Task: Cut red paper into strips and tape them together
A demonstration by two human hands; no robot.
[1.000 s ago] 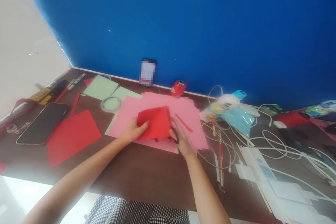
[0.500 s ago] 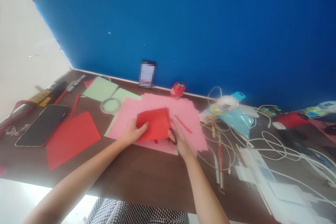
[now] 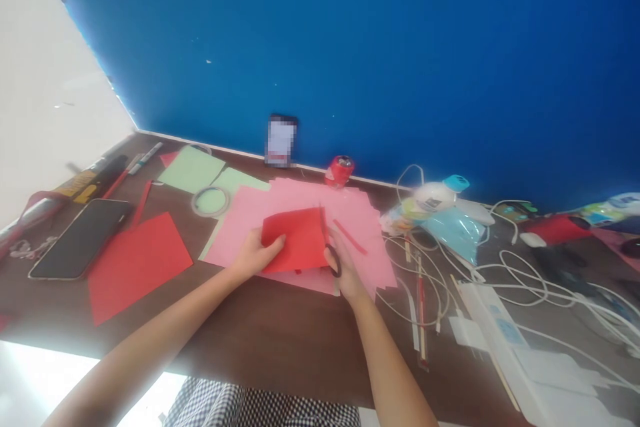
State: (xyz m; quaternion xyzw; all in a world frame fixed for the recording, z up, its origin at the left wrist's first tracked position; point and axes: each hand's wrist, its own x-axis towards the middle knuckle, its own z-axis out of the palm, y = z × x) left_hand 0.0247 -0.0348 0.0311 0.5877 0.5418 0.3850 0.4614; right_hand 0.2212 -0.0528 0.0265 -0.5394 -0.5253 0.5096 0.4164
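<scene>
My left hand (image 3: 256,255) pinches the left edge of a folded red paper (image 3: 297,240), holding it just above a stack of pink sheets (image 3: 350,213). My right hand (image 3: 345,263) grips black-handled scissors (image 3: 330,250), whose blades run up along the red paper's right edge. A thin red strip (image 3: 350,235) lies on the pink stack just right of the scissors.
A brown table (image 3: 280,333) carries a larger red sheet (image 3: 135,263), a dark phone (image 3: 83,237), pens (image 3: 135,163), a tape ring (image 3: 211,199), green sheets (image 3: 193,168), a red can (image 3: 340,170), a glue bottle (image 3: 437,195) and tangled white cables (image 3: 525,280). A blue wall stands behind.
The scissors' blades have shifted slightly along the red paper's right edge. My left hand's grip and the rest of the table look the same.
</scene>
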